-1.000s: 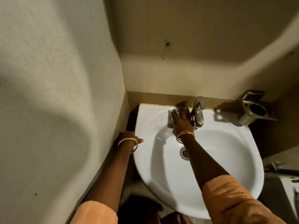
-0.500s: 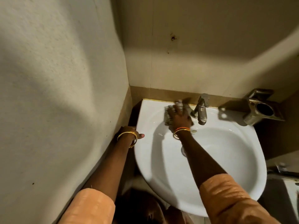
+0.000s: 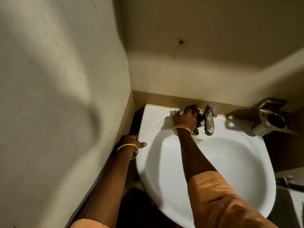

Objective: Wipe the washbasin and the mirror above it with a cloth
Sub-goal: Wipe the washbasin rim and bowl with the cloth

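From the head view, we are in the basin-wiping step: our right hand (image 3: 185,120) presses a bunched cloth (image 3: 181,111) onto the back ledge of the basin (image 3: 230,162), just left of the tap (image 3: 209,120) and close to the wall. The fingers are curled down over the cloth, pinning it to the ledge; part of it pokes out beyond the fingertips towards the wall and a corner trails below the hand beside the tap. Our left hand (image 3: 131,142) clasps the basin's left rim, thumb lying on top and the other fingers out of sight beneath the edge, steadying us

We judge the task to be early: only the back ledge is being rubbed, and no mirror shows in this view. The next move, as we see it, calls for working the cloth round the base of the tap, where the gap is tight, then sweeping down into the bowl; there is a small yellowish spot (image 3: 199,140) below the spout that wants attention

The cloth looks pale with dark checks, crumpled and soft, blurred at its edges. The basin is white and glossy, rounded at the front, its drain hidden behind our forearm. A metal holder (image 3: 269,120) sits on the wall to the right, well apart from the cloth
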